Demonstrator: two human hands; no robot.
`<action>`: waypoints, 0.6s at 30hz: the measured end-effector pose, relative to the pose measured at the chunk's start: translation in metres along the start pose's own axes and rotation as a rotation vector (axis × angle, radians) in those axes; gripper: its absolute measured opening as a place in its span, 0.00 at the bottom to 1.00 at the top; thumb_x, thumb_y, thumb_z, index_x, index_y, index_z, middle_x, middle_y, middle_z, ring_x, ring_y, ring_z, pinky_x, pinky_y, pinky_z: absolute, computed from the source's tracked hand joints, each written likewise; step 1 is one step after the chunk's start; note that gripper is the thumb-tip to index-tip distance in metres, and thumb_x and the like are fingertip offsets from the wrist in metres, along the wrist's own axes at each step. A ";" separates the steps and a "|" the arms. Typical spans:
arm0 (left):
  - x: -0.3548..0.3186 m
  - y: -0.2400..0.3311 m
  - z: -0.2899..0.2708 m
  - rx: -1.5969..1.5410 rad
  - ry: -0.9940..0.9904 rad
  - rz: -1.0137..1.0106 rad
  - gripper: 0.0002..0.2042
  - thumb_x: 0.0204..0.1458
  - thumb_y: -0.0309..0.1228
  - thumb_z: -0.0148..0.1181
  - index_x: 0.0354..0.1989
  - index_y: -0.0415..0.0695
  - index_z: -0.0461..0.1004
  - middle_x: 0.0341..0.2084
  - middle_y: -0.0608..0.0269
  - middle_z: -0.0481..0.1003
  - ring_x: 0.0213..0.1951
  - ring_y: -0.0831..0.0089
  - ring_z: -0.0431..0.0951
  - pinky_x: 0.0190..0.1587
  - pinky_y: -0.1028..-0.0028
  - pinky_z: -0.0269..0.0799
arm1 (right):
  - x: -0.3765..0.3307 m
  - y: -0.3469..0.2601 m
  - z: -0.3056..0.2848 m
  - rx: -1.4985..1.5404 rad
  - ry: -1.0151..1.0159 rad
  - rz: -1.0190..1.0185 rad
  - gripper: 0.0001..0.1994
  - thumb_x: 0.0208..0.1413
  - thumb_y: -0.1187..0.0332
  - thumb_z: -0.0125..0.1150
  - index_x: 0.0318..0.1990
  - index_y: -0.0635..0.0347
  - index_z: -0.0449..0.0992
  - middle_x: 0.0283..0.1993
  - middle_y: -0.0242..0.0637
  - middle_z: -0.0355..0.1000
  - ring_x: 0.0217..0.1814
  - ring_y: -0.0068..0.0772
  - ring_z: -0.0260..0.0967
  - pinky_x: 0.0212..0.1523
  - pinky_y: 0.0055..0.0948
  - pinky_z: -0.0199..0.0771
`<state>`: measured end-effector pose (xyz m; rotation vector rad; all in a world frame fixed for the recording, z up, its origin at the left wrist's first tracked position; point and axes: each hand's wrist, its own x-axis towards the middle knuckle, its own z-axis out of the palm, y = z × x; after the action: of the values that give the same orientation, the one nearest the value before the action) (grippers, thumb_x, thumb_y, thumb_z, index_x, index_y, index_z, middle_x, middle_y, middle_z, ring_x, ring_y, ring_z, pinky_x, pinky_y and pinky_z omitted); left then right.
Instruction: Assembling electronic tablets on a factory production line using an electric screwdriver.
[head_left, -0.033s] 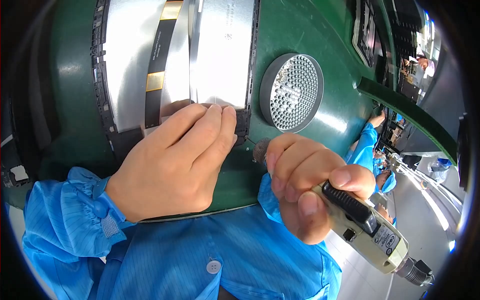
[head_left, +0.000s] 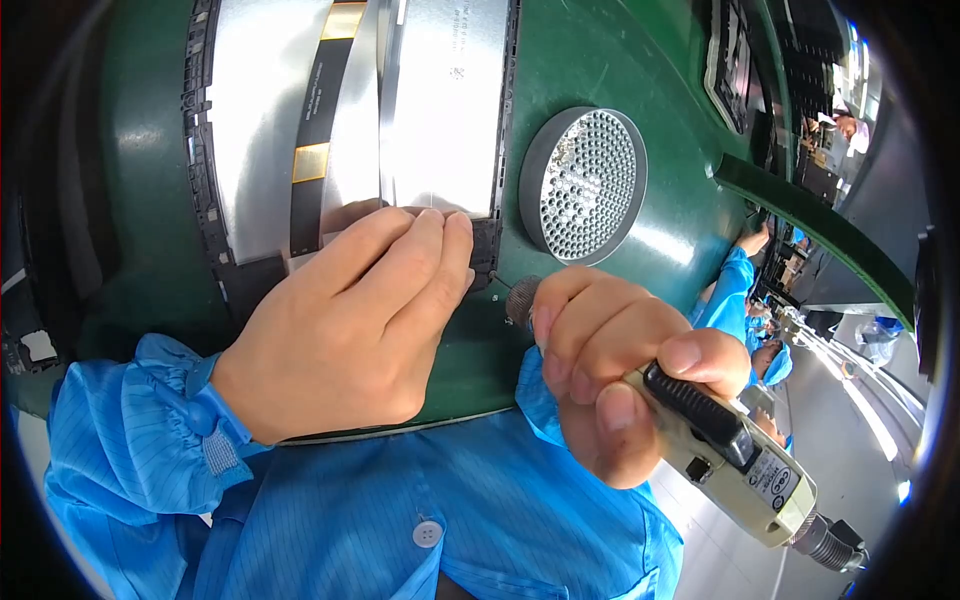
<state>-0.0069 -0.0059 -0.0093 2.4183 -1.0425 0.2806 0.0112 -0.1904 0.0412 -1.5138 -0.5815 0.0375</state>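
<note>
An opened tablet (head_left: 445,120) lies in front of me, with silver battery cells, a black frame and a dark flex cable (head_left: 318,110) carrying yellow-edged patches. Over its lower edge my left hand (head_left: 345,320) has its fingers bent and pressed together; the thumb and what lies beneath the palm are hidden. My right hand (head_left: 625,365) is wrapped round a cream electric screwdriver (head_left: 735,455) with a black lever. The knurled nose points up and left, and its thin bit reaches the tablet's lower right corner. Whether a screw sits under the tip is too small to tell.
A round grey dish (head_left: 590,185) full of small shiny dimples or beads stands right of the tablet on the green tabletop (head_left: 670,90). Beyond it a curved green strip (head_left: 820,230) rises. Another dark frame (head_left: 730,65) lies far right. Other people in blue work farther right.
</note>
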 end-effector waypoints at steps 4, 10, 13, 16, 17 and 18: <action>-0.001 0.000 0.001 0.007 0.012 0.004 0.09 0.43 0.25 0.62 0.33 0.35 0.81 0.43 0.46 0.76 0.47 0.57 0.75 0.51 0.64 0.72 | 0.001 -0.001 -0.001 0.003 -0.012 0.004 0.18 0.54 0.74 0.52 0.52 0.58 0.59 0.23 0.35 0.63 0.21 0.30 0.62 0.27 0.36 0.66; -0.003 0.000 0.000 0.000 -0.002 0.005 0.10 0.43 0.25 0.62 0.34 0.35 0.80 0.43 0.46 0.75 0.47 0.57 0.75 0.51 0.63 0.72 | 0.000 -0.002 0.002 -0.004 -0.004 0.014 0.18 0.54 0.74 0.52 0.52 0.58 0.59 0.23 0.35 0.63 0.21 0.31 0.62 0.27 0.37 0.65; -0.004 -0.001 -0.001 -0.005 -0.005 0.006 0.10 0.44 0.25 0.62 0.34 0.35 0.80 0.44 0.46 0.75 0.47 0.57 0.75 0.52 0.63 0.72 | 0.000 -0.003 0.003 -0.003 0.000 0.020 0.18 0.53 0.74 0.52 0.52 0.58 0.60 0.23 0.35 0.63 0.22 0.31 0.62 0.27 0.37 0.65; -0.006 0.000 -0.002 -0.005 -0.008 0.001 0.09 0.44 0.25 0.62 0.34 0.34 0.80 0.44 0.46 0.75 0.47 0.57 0.75 0.51 0.63 0.72 | 0.001 -0.002 0.005 -0.009 -0.018 0.015 0.17 0.52 0.75 0.52 0.50 0.59 0.60 0.23 0.35 0.63 0.21 0.31 0.62 0.27 0.37 0.65; -0.005 -0.001 -0.002 -0.004 -0.009 0.001 0.09 0.44 0.25 0.62 0.34 0.34 0.80 0.44 0.46 0.75 0.47 0.57 0.75 0.51 0.63 0.72 | 0.001 -0.001 0.005 -0.009 -0.017 0.010 0.17 0.52 0.75 0.52 0.50 0.59 0.60 0.23 0.35 0.63 0.21 0.30 0.61 0.27 0.37 0.65; -0.004 -0.001 -0.002 0.002 -0.007 0.005 0.09 0.44 0.25 0.62 0.33 0.33 0.80 0.44 0.45 0.75 0.47 0.57 0.75 0.51 0.63 0.72 | 0.001 0.000 0.004 -0.007 -0.016 0.006 0.17 0.51 0.76 0.53 0.50 0.59 0.60 0.23 0.36 0.63 0.21 0.30 0.61 0.27 0.37 0.65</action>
<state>-0.0089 -0.0019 -0.0097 2.4205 -1.0517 0.2743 0.0104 -0.1860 0.0410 -1.5228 -0.5905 0.0520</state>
